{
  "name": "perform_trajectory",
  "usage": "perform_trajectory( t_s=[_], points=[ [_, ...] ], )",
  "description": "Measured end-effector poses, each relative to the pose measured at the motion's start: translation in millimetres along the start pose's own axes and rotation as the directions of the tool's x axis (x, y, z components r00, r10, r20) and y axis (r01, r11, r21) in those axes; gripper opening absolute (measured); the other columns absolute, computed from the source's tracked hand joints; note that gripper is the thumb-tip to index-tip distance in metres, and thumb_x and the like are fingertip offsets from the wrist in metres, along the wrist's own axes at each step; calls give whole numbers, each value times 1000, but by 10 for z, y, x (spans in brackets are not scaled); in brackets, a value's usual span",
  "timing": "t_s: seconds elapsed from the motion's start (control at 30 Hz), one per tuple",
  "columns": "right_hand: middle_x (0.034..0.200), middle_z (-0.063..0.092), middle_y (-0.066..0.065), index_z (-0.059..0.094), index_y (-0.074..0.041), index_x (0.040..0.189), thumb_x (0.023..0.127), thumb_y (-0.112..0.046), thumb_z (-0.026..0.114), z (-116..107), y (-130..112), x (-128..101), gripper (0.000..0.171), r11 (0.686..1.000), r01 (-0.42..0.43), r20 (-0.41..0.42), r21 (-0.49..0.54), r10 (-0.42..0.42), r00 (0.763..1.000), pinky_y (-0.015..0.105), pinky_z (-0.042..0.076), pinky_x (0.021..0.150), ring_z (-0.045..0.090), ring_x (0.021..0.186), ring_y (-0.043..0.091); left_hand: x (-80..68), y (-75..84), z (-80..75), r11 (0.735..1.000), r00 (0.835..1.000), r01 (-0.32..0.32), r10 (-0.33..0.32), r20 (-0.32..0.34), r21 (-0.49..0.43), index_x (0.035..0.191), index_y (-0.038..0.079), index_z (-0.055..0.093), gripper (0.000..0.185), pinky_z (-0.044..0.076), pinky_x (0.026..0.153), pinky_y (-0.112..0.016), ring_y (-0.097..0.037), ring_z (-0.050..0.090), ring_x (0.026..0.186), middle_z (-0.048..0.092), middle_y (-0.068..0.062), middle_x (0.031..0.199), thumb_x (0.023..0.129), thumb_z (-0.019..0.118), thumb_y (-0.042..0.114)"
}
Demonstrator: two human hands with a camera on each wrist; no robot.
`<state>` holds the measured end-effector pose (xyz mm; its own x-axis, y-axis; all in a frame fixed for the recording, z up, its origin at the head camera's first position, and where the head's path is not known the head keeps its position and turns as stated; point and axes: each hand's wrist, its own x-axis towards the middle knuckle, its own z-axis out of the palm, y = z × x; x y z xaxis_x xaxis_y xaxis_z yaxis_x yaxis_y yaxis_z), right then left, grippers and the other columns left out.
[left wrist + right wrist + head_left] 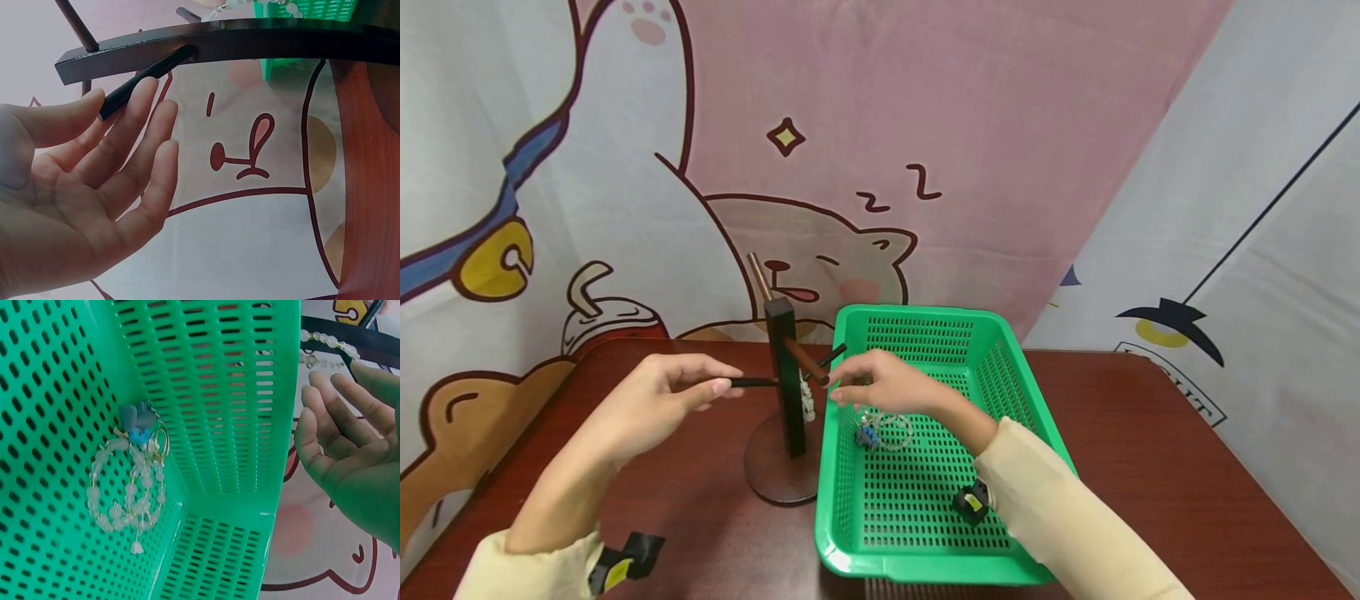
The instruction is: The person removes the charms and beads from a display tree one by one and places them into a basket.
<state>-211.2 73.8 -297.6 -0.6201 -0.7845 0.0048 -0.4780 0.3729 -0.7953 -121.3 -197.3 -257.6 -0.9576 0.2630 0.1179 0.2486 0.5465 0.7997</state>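
Observation:
A dark wooden stand (786, 375) with several pegs rises from a round base (772, 475) left of a green basket (925, 517). My left hand (662, 400) is open; its straight fingertips (147, 94) touch the end of a black peg (147, 74) that juts left from the post (262, 39). A pale bead bracelet (807, 402) hangs on the stand's right side. My right hand (887, 385) hovers over the basket's left rim beside the brown peg (805, 358), fingers relaxed (325, 425) and holding nothing. Another bead bracelet with a blue charm (128, 487) lies on the basket floor.
The dark red table (1150, 467) spreads right of the basket. A cartoon-printed curtain (887, 125) hangs close behind the stand. Small black and yellow devices are strapped at both wrists (625, 562) (972, 502).

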Motion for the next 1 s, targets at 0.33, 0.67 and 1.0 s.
perform_trajectory(
  t_s=[0.33, 0.67, 1.0],
  points=[
    [76, 64, 8, 65, -1, 98, 91, -10, 56, 107, -50, 99, 14, 999, 38, 12, 29, -39, 999, 26, 45, 55, 58, 67, 32, 2, 6, -3, 1000, 1000, -5, 5, 0, 8, 109, 0, 64, 22, 48, 72, -29, -15, 61, 90, 69, -7, 93, 92, 55, 10],
    [67, 61, 8, 64, 1, 93, 90, -10, 58, 178, -87, 154, 13, 999, 40, -2, 30, -40, 999, 42, 47, 60, 57, 60, 29, 8, 6, 3, 1000, 1000, -10, 10, -5, 10, 108, 0, 64, 21, 47, 70, -27, -12, 61, 88, 69, -6, 92, 91, 56, 11],
    [71, 64, 13, 64, 2, 90, 90, -8, 57, 212, -83, 178, 12, 998, 40, -29, 39, -39, 999, 37, 48, 58, 58, 58, 19, 11, 4, -1, 1000, 1000, -8, 8, -3, 17, 108, 0, 64, 21, 47, 70, -27, -12, 61, 88, 69, -6, 92, 91, 56, 10]
  ],
)
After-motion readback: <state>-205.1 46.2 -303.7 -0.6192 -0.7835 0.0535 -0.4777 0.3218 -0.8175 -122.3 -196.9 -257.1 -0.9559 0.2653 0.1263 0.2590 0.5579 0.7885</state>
